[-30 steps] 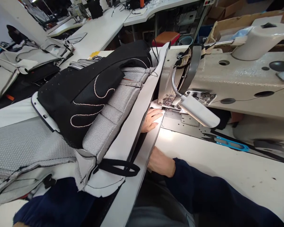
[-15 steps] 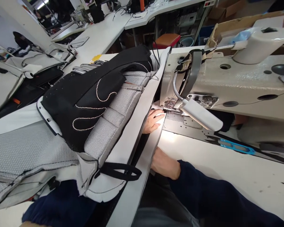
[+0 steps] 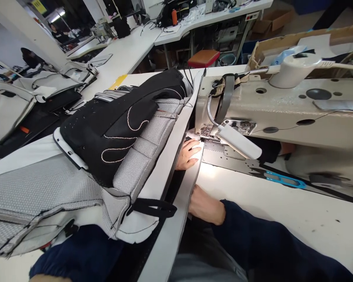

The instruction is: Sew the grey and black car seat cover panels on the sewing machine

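My left hand (image 3: 188,155) lies flat, fingers spread, on a pale grey fabric strip (image 3: 186,190) close to the needle and presser foot (image 3: 207,135) of the sewing machine (image 3: 276,105). Its forearm passes beneath a bulky seat cover (image 3: 141,160) of grey mesh and black fabric with pale curved stitching; the blue sleeve shows at lower left. My right hand (image 3: 204,205) is at the strip's near edge, its fingers hidden under the fabric. A black loop strap (image 3: 155,207) hangs off the cover's lower corner.
A lit white lamp (image 3: 241,143) hangs beside the needle. Blue-handled thread snips (image 3: 285,179) lie right on the white table (image 3: 253,196). A thread cone (image 3: 294,70) stands behind the machine head. More covers (image 3: 11,109) are piled left; a red stool (image 3: 204,58) stands behind.
The view has shifted, so the machine sits further left in the picture. Both hands stay at the strip, with the left hand's fingers slightly farther from the needle.
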Demonstrator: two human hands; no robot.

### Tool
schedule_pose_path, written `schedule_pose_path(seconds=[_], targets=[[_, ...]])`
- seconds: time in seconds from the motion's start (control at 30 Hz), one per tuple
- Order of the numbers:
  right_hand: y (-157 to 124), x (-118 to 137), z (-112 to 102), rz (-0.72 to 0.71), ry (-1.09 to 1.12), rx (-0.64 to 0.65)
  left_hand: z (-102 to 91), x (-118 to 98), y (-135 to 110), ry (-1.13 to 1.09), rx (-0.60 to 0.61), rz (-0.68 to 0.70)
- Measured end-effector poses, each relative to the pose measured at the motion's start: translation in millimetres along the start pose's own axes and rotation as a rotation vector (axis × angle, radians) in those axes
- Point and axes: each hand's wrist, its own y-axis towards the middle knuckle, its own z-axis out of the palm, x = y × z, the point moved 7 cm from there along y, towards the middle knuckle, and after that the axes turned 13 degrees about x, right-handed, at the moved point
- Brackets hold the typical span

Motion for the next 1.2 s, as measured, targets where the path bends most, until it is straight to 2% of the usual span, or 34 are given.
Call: schedule_pose_path(seconds=[0.1, 0.27, 0.37, 0.6, 0.9, 0.97, 1.1, 1.2], targets=[[-0.2, 14.3, 6.0, -0.132, -0.17, 0.133, -0.4, -2.6, -0.3, 0.006, 0.014, -0.018], [0.5, 19.7, 12.8, -0.158, -0.513, 0.223, -1.3, -3.8, -0.5, 0.02, 0.028, -0.03], [0.6, 20.4, 14.9, -0.203, -0.59, 0.253, -1.8, -3.4, 1.1, 0.018, 0.042, -0.032], [-1.7, 11.6, 7.2, -0.206, -0.552, 0.138, -6.6, 2.2, 11.8, -0.062, 0.041, -0.083], [-1.4, -0.2, 11.5, -0.133, -0.408, 0.046, -8.0, -8.6, -25.3, -0.163, 0.049, -0.1], [-1.0, -2.7, 10.8, -0.129, -0.383, 0.041, -7.1, -7.0, -24.5, -0.154, 0.042, -0.089], [2.4, -4.6, 2.5, -0.181, -0.49, -0.02, -8.1, 2.7, -13.4, -0.158, 0.05, -0.073], [9.3, -14.0, -8.4, -0.121, -0.518, -0.084, -11.0, 10.1, -5.3, -0.17, 0.048, -0.075]])
